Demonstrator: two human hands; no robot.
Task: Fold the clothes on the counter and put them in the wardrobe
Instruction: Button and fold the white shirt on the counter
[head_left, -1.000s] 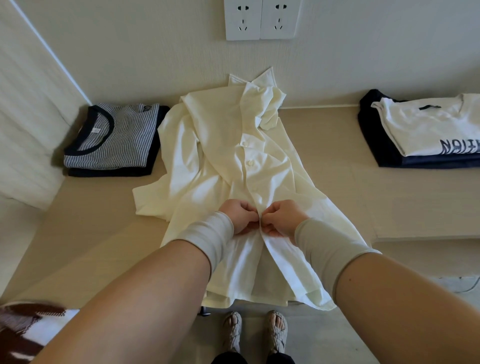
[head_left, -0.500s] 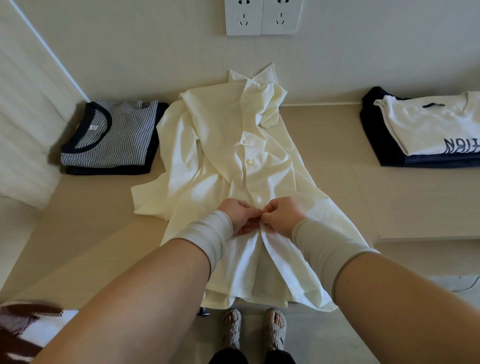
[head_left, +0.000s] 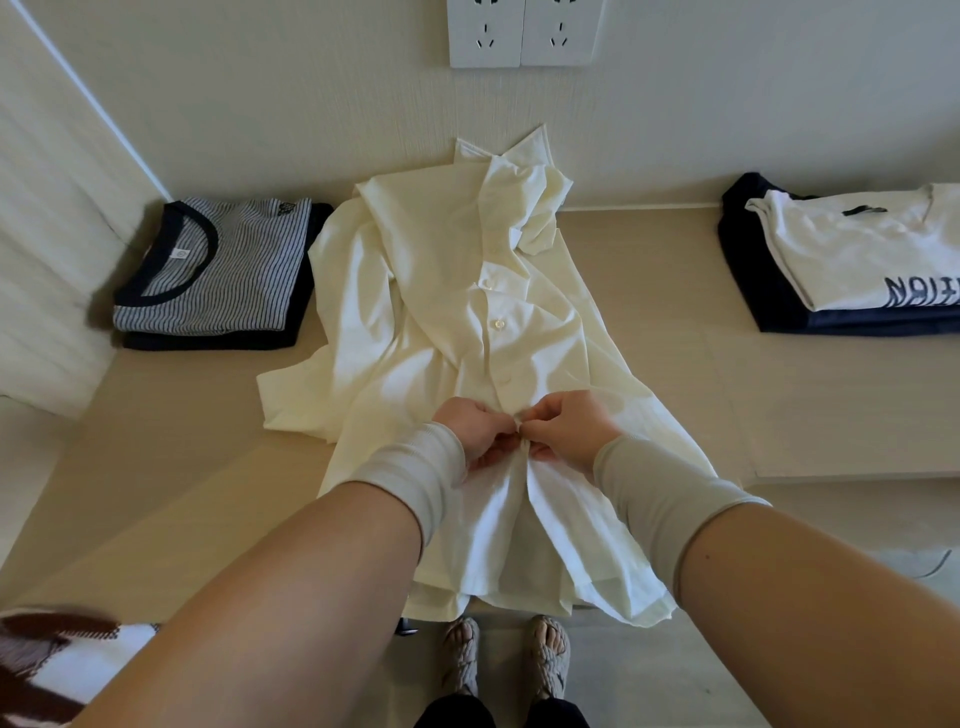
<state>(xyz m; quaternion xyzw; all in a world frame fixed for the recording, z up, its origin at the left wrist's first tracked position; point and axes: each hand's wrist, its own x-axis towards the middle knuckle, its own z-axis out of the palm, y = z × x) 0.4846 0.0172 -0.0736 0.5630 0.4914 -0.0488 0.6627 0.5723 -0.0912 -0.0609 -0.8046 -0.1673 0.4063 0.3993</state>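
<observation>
Head view: cream shirt (head_left: 441, 322) spread on beige counter (head_left: 779, 395)

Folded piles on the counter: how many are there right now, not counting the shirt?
2. The striped pile sits at the far left by the wall; the white-on-navy pile sits at the far right, cut off by the frame edge. More could lie out of view.

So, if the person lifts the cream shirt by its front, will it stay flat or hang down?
The cream shirt would probably sag: it already lies in soft wrinkles and its hem droops over the counter edge. It looks thin, so likely light. The left hand and right hand pinch only the placket, so the sides would likely swing loose.
</observation>
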